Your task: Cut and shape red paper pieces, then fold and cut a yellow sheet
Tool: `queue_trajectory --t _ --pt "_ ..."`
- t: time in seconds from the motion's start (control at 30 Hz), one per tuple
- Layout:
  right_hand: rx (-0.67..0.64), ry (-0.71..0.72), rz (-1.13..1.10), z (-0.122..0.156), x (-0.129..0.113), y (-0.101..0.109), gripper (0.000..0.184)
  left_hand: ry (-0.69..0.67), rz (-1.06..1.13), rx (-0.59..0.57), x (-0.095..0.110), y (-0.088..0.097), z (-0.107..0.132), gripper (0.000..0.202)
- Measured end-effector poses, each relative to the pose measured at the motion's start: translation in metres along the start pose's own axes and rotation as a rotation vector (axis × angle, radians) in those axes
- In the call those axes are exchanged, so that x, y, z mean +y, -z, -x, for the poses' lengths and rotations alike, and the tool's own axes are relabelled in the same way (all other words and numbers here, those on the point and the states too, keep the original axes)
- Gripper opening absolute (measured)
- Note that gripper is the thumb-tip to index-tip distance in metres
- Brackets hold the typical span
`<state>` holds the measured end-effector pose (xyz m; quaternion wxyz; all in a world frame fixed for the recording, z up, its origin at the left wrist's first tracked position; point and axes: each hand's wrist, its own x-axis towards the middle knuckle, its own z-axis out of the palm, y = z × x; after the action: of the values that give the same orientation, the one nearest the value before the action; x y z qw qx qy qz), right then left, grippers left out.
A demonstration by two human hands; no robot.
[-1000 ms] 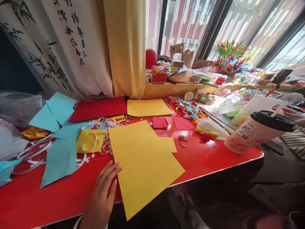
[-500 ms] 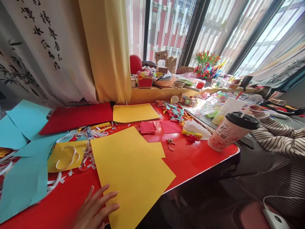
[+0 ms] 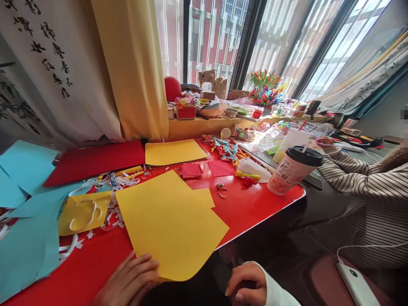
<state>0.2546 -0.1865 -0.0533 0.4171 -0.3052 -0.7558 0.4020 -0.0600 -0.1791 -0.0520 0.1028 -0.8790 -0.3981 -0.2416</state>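
A large sheet of yellow paper [image 3: 172, 221] lies on the red table, its near edge bending at the table's front. My left hand [image 3: 132, 274] rests on the paper's near-left edge, its fingers stretched out flat. Off the front edge, my right hand [image 3: 247, 282] hangs in a pale sleeve, apart from the paper. Its fingers are loosely curled, thumb and forefinger apart, with nothing visible in them. A smaller yellow piece [image 3: 205, 197] sticks out from under the sheet's right side.
Light-blue sheets [image 3: 32, 246] and white paper strips lie at left. Behind are dark-red paper [image 3: 95, 161], a yellow stack [image 3: 175, 152] and a glue stick [image 3: 247, 175]. A lidded drink cup [image 3: 291, 172] stands at the right edge. Beyond sits a person in a striped sleeve [image 3: 360, 174].
My right hand has come into view at the bottom. My left hand's fingers have drawn together and settled on the paper's edge. The view has shifted slightly to the right.
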Motion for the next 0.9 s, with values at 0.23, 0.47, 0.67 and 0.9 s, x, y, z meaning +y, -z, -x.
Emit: queue_trajectory --t 0.23,0.47,0.67,0.9 --pt "0.261 0.274 0.439 -0.039 0.005 -0.036 0.033 0.172 -0.102 0.048 -0.004 -0.001 0.007 0.025" --pt "0.331 0.373 0.713 -0.039 0.004 -0.047 0.036 0.275 -0.182 -0.014 0.008 0.005 -0.039 0.042" --pt "0.290 0.339 0.771 -0.043 0.008 -0.054 0.035 0.538 -0.013 -0.314 0.022 0.004 -0.080 0.027" --pt "0.340 0.306 0.752 -0.038 0.023 -0.052 0.037 0.634 -0.022 -0.463 0.017 0.006 -0.100 0.028"
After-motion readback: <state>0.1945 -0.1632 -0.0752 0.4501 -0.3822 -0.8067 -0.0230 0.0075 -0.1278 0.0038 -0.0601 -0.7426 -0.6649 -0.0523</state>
